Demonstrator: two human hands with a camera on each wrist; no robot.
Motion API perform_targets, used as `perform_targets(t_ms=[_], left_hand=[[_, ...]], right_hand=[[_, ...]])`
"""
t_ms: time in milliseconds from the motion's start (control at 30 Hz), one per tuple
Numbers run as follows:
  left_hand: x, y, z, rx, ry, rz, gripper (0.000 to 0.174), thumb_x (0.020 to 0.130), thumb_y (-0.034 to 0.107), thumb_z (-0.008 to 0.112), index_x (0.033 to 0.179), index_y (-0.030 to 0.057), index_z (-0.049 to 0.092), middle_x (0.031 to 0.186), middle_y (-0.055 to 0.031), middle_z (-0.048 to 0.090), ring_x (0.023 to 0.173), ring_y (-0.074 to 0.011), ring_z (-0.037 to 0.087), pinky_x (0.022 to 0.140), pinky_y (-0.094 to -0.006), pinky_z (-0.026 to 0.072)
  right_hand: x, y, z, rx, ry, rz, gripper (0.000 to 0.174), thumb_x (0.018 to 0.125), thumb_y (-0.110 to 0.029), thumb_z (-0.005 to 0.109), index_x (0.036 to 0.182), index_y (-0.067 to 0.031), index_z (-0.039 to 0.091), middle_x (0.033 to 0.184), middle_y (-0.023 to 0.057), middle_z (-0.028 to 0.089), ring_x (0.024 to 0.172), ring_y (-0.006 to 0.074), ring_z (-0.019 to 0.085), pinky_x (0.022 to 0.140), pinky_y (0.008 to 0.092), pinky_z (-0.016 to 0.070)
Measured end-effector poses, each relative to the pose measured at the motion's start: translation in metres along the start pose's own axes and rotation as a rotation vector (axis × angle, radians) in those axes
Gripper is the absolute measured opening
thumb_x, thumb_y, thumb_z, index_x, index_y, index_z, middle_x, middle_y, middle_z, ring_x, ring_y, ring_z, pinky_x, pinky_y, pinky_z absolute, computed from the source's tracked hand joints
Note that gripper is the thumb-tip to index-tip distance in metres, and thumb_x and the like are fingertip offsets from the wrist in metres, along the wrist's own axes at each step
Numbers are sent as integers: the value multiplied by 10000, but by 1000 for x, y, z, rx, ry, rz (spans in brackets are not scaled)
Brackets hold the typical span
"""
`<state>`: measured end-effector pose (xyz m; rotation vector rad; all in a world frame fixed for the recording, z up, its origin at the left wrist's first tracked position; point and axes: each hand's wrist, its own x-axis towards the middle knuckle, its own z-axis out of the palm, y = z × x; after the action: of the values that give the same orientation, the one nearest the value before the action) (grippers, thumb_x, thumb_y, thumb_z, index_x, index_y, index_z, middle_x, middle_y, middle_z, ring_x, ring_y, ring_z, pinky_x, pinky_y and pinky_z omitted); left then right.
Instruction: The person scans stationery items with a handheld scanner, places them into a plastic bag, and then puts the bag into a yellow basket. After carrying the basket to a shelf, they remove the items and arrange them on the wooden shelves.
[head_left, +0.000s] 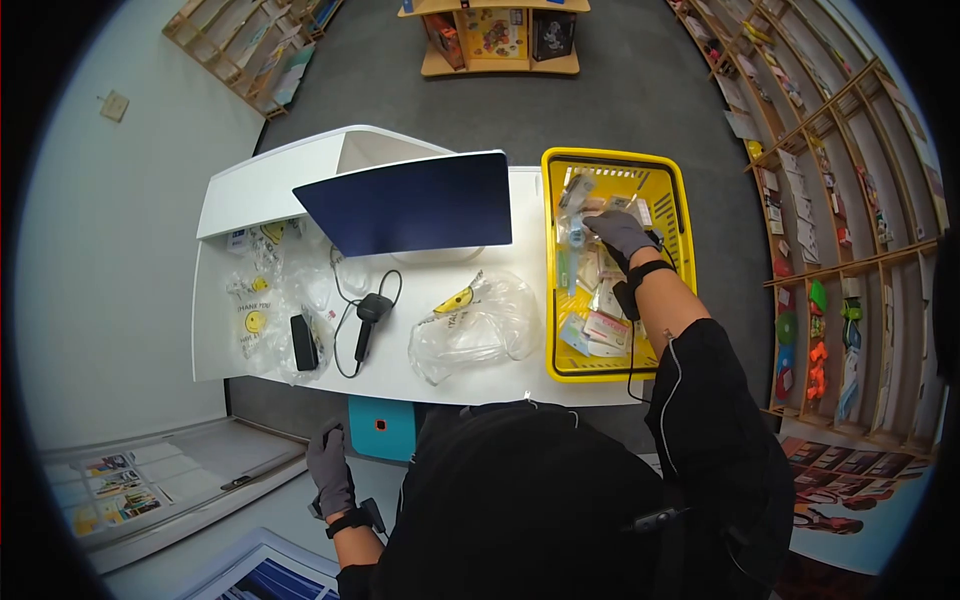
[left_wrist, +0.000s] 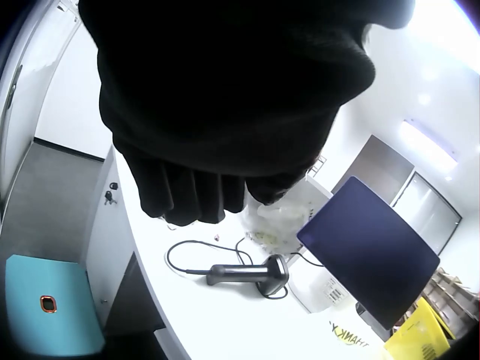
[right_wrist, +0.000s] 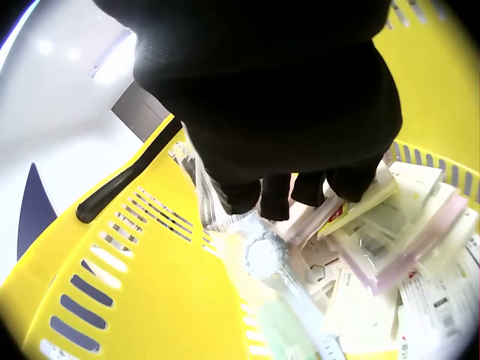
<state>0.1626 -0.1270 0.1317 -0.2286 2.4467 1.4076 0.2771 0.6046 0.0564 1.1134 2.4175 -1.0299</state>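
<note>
In the head view, my gloved right hand (head_left: 622, 235) reaches into the yellow basket (head_left: 555, 340). Its fingers (right_wrist: 275, 206) point down among packaged goods, right at the top of a light-blue wristwatch (right_wrist: 265, 256) in clear wrapping. Whether they grip the wrapping I cannot tell. Under and beside the fingers lie several small boxes and pouches, among them a pink-edged pack (right_wrist: 420, 255). My gloved left hand (head_left: 330, 468) hangs in front of the table with loosely bent fingers, holding nothing. Its wrist camera shows the dark fingers (left_wrist: 184, 199) above the table's level.
On the white table (head_left: 390, 350) lie a corded barcode scanner (head_left: 371, 315), a black box-shaped item (head_left: 303, 342) and clear smiley-print bags (head_left: 480, 325). A dark screen (head_left: 410, 205) stands behind them. A teal stool (head_left: 382, 425) is at the front edge. Shelves (head_left: 830, 200) line the right.
</note>
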Motion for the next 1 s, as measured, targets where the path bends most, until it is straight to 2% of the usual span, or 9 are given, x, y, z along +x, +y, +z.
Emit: perform_targets(t_ms=[67, 233, 333, 500, 567, 733, 867, 967, 1000], left_hand=[[11, 5, 2, 22, -2, 30, 293, 1004, 150, 680, 1234, 3, 785, 1066, -57, 774, 911, -127, 666, 821, -284, 532], [51, 15, 9, 97, -77, 87, 313, 997, 169, 690, 1245, 5, 787, 1080, -75, 795, 930, -140, 698, 832, -300, 549], [88, 14, 19, 162, -153, 109, 318, 990, 180, 699, 1244, 13, 792, 1072, -81, 806, 937, -142, 713, 840, -306, 555], [115, 41, 30, 274, -225, 224, 316, 975, 197, 713, 1229, 33, 805, 1027, -73, 815, 931, -140, 723, 849, -309, 559], [125, 46, 31, 274, -233, 266, 315, 971, 200, 716, 1224, 37, 808, 1013, -68, 815, 925, -139, 723, 850, -309, 560], [151, 22, 5, 217, -208, 245, 334, 972, 178, 699, 1248, 18, 796, 942, -16, 754, 797, -96, 635, 721, -268, 522], [156, 1, -9, 157, -199, 152, 328, 969, 184, 704, 1237, 21, 799, 981, -31, 774, 844, -110, 665, 755, -279, 533], [153, 9, -18, 245, -200, 117, 322, 963, 196, 713, 1214, 18, 806, 1057, -72, 816, 937, -147, 725, 855, -317, 561], [151, 15, -20, 201, -203, 83, 325, 966, 193, 709, 1227, 22, 801, 1032, -50, 793, 888, -125, 687, 802, -293, 541]], right_hand=[[0, 2, 9, -144, 15, -116, 577, 884, -429, 761, 1371, -120, 752, 1435, 214, 693, 1362, 351, 633, 1154, 431, 494], [-28, 8, 14, -27, 274, -1, 647, 840, -506, 771, 1377, -145, 751, 1407, 212, 707, 1351, 358, 640, 1149, 442, 497], [-51, -6, 30, -443, 491, -60, 687, 811, -527, 781, 1397, -172, 742, 1339, 189, 744, 1278, 359, 683, 1114, 441, 524], [-40, -59, 52, -371, 471, -1, 687, 805, -513, 787, 1394, -166, 734, 1303, 192, 754, 1221, 358, 716, 1066, 453, 557], [-28, -66, 63, -264, 482, 58, 517, 875, -489, 733, 1267, -157, 796, 1242, 187, 783, 1182, 363, 746, 1042, 454, 576], [48, -25, 103, -215, 588, 374, 531, 884, -499, 722, 1262, -134, 793, 1258, 175, 779, 1171, 350, 749, 1025, 437, 580], [-13, -70, 65, -430, 447, 332, 534, 886, -493, 730, 1260, -116, 791, 1268, 147, 786, 1123, 329, 768, 1021, 421, 579], [-11, -46, 46, -400, 248, -173, 554, 880, -503, 740, 1295, -140, 783, 1294, 176, 767, 1197, 331, 742, 1041, 433, 571], [-6, -34, 35, -392, 247, -161, 554, 880, -503, 740, 1295, -140, 783, 1294, 176, 767, 1197, 331, 742, 1041, 433, 571]])
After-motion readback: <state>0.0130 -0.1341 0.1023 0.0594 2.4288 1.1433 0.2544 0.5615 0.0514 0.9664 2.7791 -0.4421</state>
